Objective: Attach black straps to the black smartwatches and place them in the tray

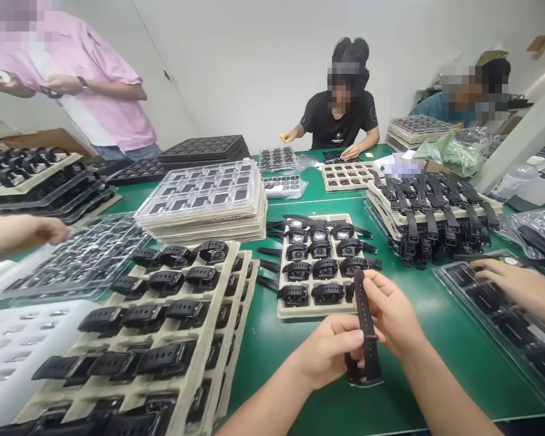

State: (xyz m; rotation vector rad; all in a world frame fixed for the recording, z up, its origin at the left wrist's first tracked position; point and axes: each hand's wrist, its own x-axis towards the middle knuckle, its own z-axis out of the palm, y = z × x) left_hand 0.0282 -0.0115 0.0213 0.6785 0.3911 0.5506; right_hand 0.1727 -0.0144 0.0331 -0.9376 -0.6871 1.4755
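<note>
Black watch [371,358], lower right of centre, pinched by left hand [329,352] and right hand [394,312], could drop should fingertips slip.

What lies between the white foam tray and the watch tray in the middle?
In the head view: a stack of cream trays with black watches, then a strip of green tabletop; several black straps stick out over it beside the middle tray.

Pink-shirted person [111,72], pale wall [236,72], green bundle [454,151], white post [522,133]
</note>
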